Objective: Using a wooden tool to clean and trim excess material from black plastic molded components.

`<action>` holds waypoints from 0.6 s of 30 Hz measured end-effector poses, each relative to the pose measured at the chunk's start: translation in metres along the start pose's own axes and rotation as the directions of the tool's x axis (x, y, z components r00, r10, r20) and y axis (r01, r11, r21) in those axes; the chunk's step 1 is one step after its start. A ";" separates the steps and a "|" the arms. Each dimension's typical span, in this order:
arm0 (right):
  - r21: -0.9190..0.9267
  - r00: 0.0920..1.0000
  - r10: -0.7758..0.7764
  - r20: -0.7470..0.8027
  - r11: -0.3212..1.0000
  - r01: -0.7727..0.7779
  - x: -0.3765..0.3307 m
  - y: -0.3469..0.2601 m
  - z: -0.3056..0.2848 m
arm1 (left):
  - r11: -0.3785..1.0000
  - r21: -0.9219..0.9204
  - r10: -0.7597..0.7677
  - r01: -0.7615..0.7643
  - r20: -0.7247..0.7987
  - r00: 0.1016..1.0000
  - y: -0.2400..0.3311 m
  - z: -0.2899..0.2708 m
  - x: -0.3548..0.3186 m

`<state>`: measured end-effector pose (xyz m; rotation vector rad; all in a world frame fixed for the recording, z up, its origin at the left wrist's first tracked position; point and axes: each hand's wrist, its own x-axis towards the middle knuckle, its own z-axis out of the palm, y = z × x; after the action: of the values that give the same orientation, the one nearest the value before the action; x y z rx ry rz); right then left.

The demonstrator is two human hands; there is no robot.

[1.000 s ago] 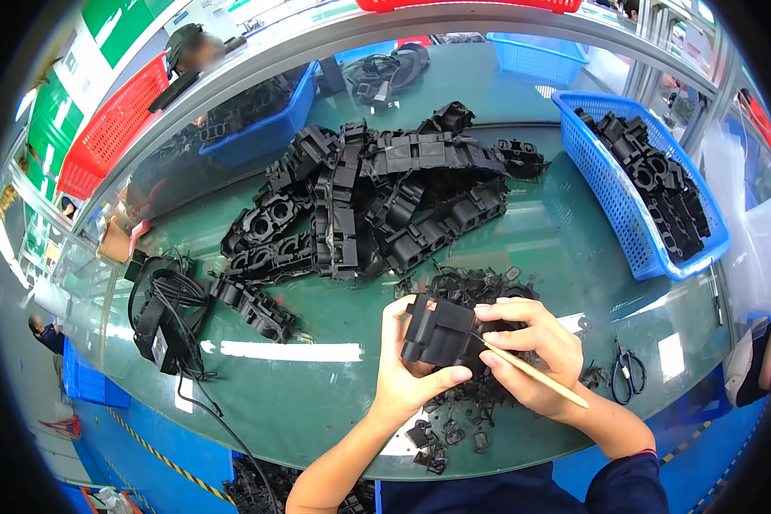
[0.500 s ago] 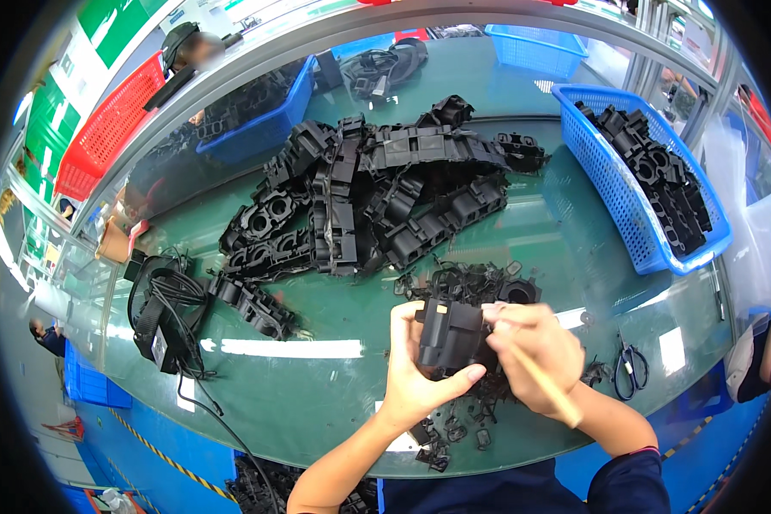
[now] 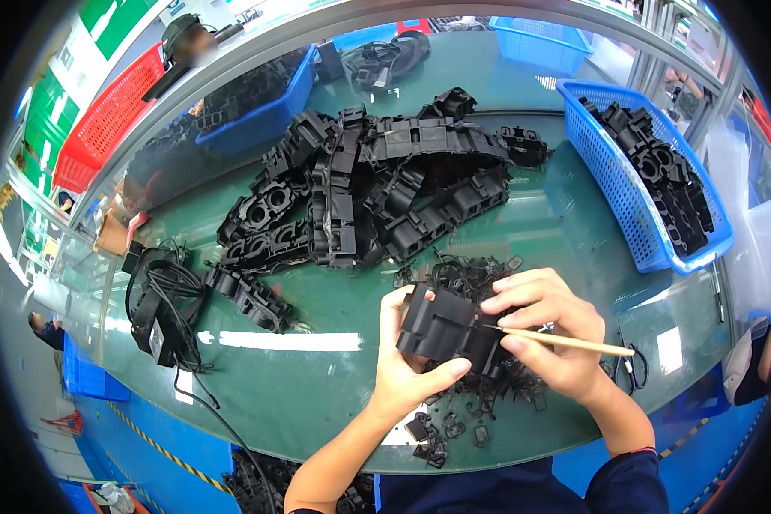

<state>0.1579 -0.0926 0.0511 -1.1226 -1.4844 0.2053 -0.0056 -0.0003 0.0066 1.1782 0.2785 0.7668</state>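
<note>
My left hand [image 3: 403,381] grips a black moulded plastic part [image 3: 439,325] from its left side, thumb along the near edge and fingers around the far side. My right hand [image 3: 565,330] pinches a thin wooden-handled tool [image 3: 587,343], its handle pointing right. The tool's slender tip reaches the right side of the part; whether it touches cannot be told. Under and around the part lies a heap of small black plastic scraps [image 3: 458,272], with several loose bits [image 3: 433,445] nearer the table's front edge.
Long black moulded parts [image 3: 334,218] are piled across the green table [image 3: 274,377]. A blue basket [image 3: 617,197] of black parts stands right. Dark-handled snips [image 3: 632,367] lie beyond my right wrist. A coiled black cable with a device [image 3: 158,308] sits left.
The black part has shifted slightly left and tilted. My right hand has opened out somewhat, and the tool's handle has swung from pointing towards me to pointing right.
</note>
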 end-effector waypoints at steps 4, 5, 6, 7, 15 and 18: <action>-0.057 0.999 -0.032 0.014 0.998 0.033 -0.002 0.001 0.005 | 1.000 -0.015 -0.008 0.008 -0.020 1.000 0.002 0.002 0.000; -0.053 0.999 -0.039 0.011 0.998 0.039 -0.002 0.002 0.005 | 1.000 -0.017 -0.008 0.007 -0.021 1.000 0.003 0.001 0.001; -0.044 0.999 -0.031 0.021 0.999 0.032 -0.002 0.002 0.004 | 1.000 -0.020 -0.007 0.007 -0.022 1.000 0.003 0.001 0.001; -0.032 0.999 -0.023 0.032 0.999 0.024 -0.002 0.002 0.004 | 0.999 -0.035 -0.010 0.009 -0.028 1.000 0.003 0.001 0.002; 0.382 0.902 0.391 -0.183 0.874 -0.301 -0.010 0.002 0.006 | 0.971 0.148 0.179 -0.186 0.056 0.982 0.001 -0.001 0.008; 0.613 0.747 0.645 -0.163 0.659 -0.436 -0.010 0.003 0.008 | 0.850 0.280 0.432 -0.445 0.112 0.895 -0.010 -0.001 0.010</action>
<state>0.1512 -0.0940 0.0400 -1.0338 -0.6271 0.7570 0.0055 0.0053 -0.0008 1.5754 0.0843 1.1247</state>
